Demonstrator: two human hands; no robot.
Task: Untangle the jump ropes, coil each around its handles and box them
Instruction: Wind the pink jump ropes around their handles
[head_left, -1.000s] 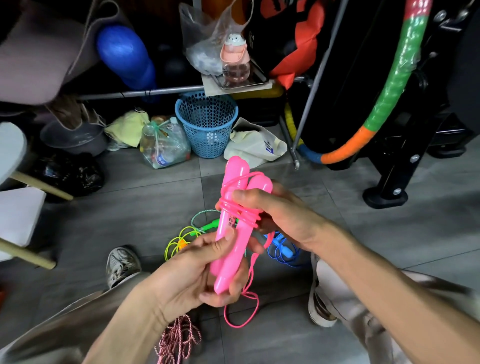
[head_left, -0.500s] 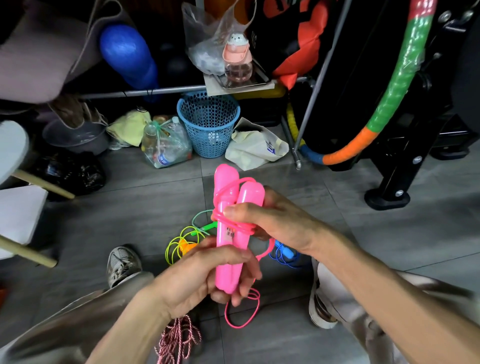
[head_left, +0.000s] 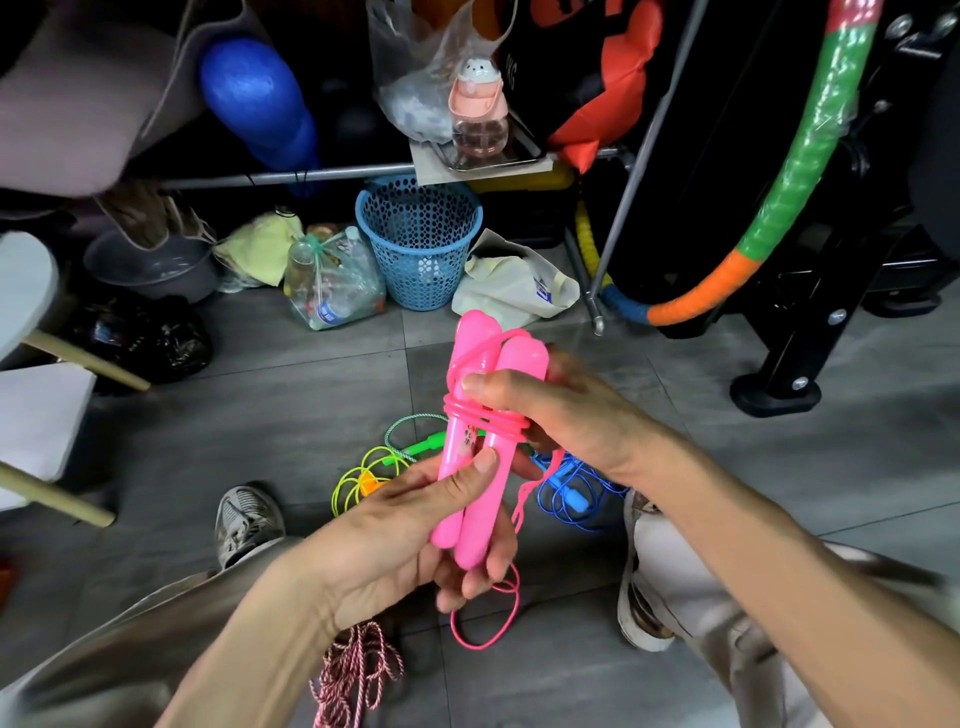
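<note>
Two pink jump-rope handles (head_left: 480, 457) stand side by side, upright, in front of me. Pink cord is wound several turns around their middle. My left hand (head_left: 410, 535) grips the lower ends, thumb across the front. My right hand (head_left: 561, 415) holds the upper part, thumb pressing the coils. A loose pink cord tail (head_left: 485, 618) hangs down in a loop below my left hand. On the floor behind lie a yellow-green rope (head_left: 363, 480), a green-handled rope (head_left: 415, 441) and a blue rope (head_left: 571, 493). A red-and-white twisted rope (head_left: 353, 670) lies near my left knee.
A blue mesh basket (head_left: 418, 239), a bag of plastic bottles (head_left: 332, 280) and a cloth bag (head_left: 514, 280) stand on the grey tile floor behind. A striped hoop (head_left: 779, 208) leans on a black stand at right. My shoes (head_left: 244, 519) flank the ropes. No box is in view.
The handles tilted from leaning right to nearly upright. My left hand shifted its grip on the lower ends, and the hanging tail grew shorter as cord went round the handles.
</note>
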